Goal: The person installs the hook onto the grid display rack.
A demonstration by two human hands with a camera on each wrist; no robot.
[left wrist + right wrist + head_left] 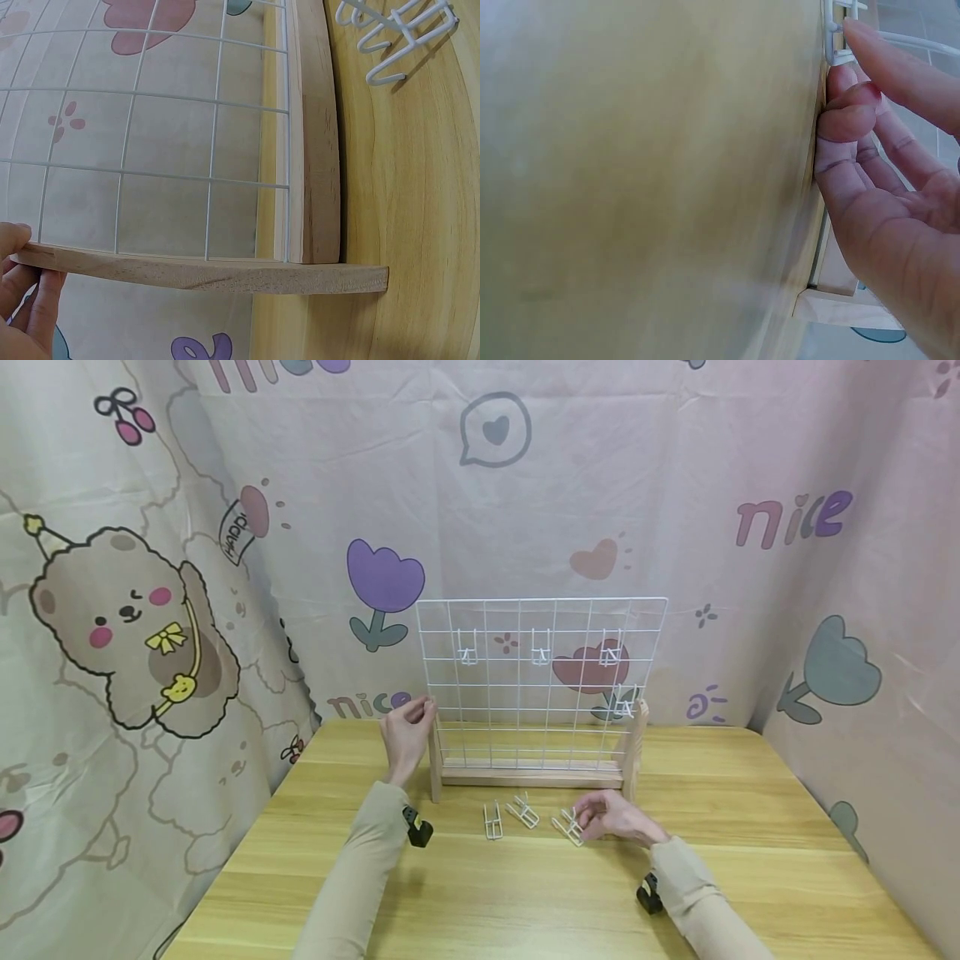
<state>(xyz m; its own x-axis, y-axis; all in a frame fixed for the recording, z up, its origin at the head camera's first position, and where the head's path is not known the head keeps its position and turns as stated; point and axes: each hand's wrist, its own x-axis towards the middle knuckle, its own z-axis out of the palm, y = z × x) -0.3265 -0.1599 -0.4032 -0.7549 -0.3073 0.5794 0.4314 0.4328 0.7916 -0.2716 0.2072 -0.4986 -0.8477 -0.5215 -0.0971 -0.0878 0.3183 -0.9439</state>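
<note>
A white wire grid panel (540, 685) stands upright in a wooden base with side posts. My left hand (408, 731) pinches the top of the left wooden post (225, 274) between thumb and fingers. My right hand (611, 817) is low over the table, its thumb and curled fingers at the rightmost white wire hook (567, 828). In the right wrist view the thumb tip overlaps that hook (831, 37). Two more wire hooks lie to its left, one tilted (525, 812) and one straight (492, 822).
Three hooks hang in a row on the upper grid, at left (467, 653), centre (541, 653) and right (610, 653). Another hook (624, 706) hangs lower, by the right post (637, 743). A patterned curtain (480, 510) surrounds the wooden table (510, 902).
</note>
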